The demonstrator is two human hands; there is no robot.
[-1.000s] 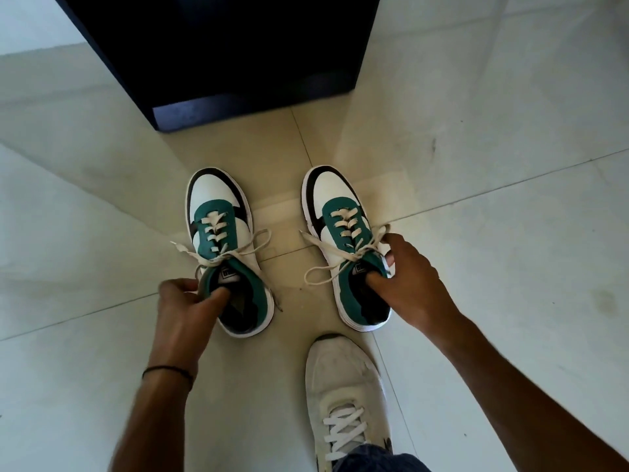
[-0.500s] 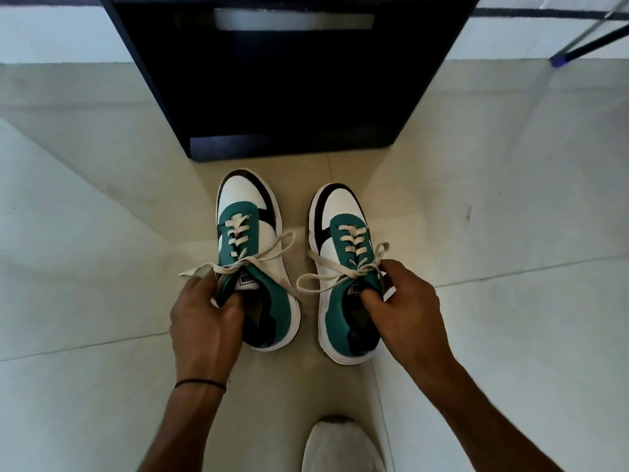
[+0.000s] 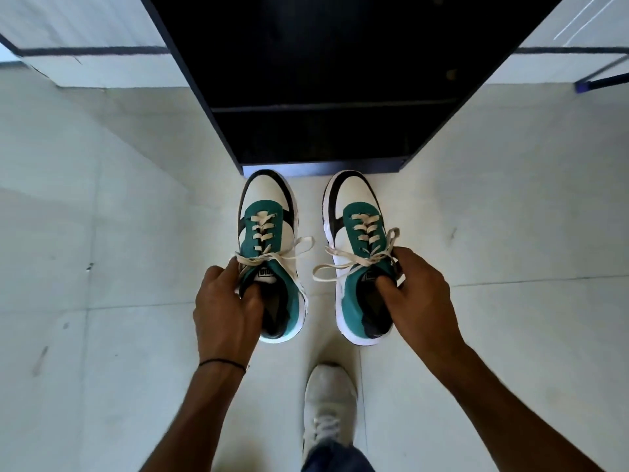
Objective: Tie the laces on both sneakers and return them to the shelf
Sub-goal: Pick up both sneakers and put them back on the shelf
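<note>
Two green, white and black sneakers with cream laces tied in bows point toward a black shelf point(image 3: 326, 141). My left hand point(image 3: 226, 308) grips the left sneaker point(image 3: 269, 233) at its collar, thumb inside the opening. My right hand point(image 3: 420, 298) grips the right sneaker point(image 3: 357, 233) the same way, fingers at the tongue and outer side. Both sneakers are held side by side, their toes close to the shelf's bottom front edge. Whether their soles touch the floor cannot be told.
The floor point(image 3: 102, 267) is pale tile with grout lines. My own foot in a white sneaker point(image 3: 328, 413) stands below the held pair. A blue frame leg point(image 3: 599, 80) shows at the far right by the wall.
Both hands have carried the sneakers forward toward the black shelf. The toes now lie close to its front edge, and the shelf fills more of the view.
</note>
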